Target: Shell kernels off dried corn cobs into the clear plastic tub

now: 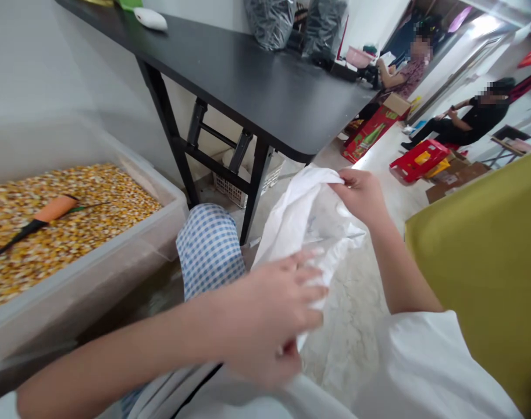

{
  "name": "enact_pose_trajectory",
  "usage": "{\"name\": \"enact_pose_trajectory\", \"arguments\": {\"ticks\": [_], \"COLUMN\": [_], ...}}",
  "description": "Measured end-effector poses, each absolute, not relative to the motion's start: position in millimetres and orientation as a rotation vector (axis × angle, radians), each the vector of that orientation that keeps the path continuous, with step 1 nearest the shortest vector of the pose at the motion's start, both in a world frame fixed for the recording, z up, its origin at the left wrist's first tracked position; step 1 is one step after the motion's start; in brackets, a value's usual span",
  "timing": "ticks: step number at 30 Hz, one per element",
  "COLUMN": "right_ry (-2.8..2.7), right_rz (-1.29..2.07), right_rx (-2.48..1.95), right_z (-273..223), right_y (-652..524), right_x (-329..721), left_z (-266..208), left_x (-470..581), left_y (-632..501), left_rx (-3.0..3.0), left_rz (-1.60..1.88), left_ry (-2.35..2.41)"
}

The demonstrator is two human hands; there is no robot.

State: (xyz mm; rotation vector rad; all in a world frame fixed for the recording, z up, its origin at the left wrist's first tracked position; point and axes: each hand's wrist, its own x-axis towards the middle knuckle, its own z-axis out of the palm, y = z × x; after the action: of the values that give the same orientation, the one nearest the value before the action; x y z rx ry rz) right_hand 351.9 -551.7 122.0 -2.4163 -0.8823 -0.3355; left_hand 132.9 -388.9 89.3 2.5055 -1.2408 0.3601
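A thin white bag (287, 215) hangs crumpled in front of me, its upper edge spread out. Pinched between the thumb and fingers of my right hand (362, 195) is the bag's top rim. My left hand (276, 311) is slightly blurred and lies across the lower part of the bag, fingers stretched and spread. Whether its fingertips touch the bag I cannot tell. My knee, in blue-and-white checked cloth (210, 247), shows behind the bag.
A tub (160, 224) of corn kernels (95, 192) stands left, with an orange-handled tool (56, 208) on the kernels. A black table (248, 81) reaches across ahead. Red boxes (420, 160) and two seated people (474, 119) are at the far right. A white basket (230, 189) sits beneath the table.
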Motion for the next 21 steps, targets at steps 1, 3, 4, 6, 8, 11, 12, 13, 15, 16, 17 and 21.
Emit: {"name": "enact_pose_trajectory", "arguments": {"ticks": [1, 3, 4, 6, 8, 11, 12, 13, 15, 16, 17, 21], "right_ry": [-0.912, -0.934, -0.935, -0.938, -0.954, -1.009, -1.023, -1.034, -1.033, -1.103, -1.25, -1.808], "right_rz": [-0.346, -0.379, -0.384, -0.362, -0.319, -0.32, -0.357, -0.403, -0.438, -0.302, -0.043, 0.915], "right_rx": [-2.421, -2.411, -2.397, -2.372, -2.365, -2.368, -2.368, -2.368, -2.38, -2.363, -2.33, -2.071], "right_z": [122, 120, 118, 111, 105, 105, 108, 112, 118, 119, 118, 86], "right_y": [-547, -542, -540, -536, -533, -535, -540, -546, -564, -574, -583, -603], "right_x": [346, 340, 338, 337, 334, 320, 312, 302, 281, 271, 262, 242], "left_z": [89, 80, 72, 56, 47, 45, 47, 48, 51, 53, 55, 61], "left_x": [139, 152, 159, 172, 185, 199, 201, 200, 193, 187, 180, 156], "left_y": [-375, -350, -342, -337, -345, -366, -370, -371, -364, -358, -351, -329], "left_rx": [2.566, 2.719, 2.785, 2.911, 2.902, 2.743, 2.693, 2.669, 2.686, 2.709, 2.738, 2.838], "left_rz": [0.389, 0.462, 0.509, 0.557, 0.58, 0.604, 0.603, 0.578, 0.533, 0.535, 0.535, 0.412], "left_ry": [-1.2, -1.132, -1.133, -1.199, -1.424, -1.565, -1.563, -1.551, -1.481, -1.441, -1.378, -1.197]}}
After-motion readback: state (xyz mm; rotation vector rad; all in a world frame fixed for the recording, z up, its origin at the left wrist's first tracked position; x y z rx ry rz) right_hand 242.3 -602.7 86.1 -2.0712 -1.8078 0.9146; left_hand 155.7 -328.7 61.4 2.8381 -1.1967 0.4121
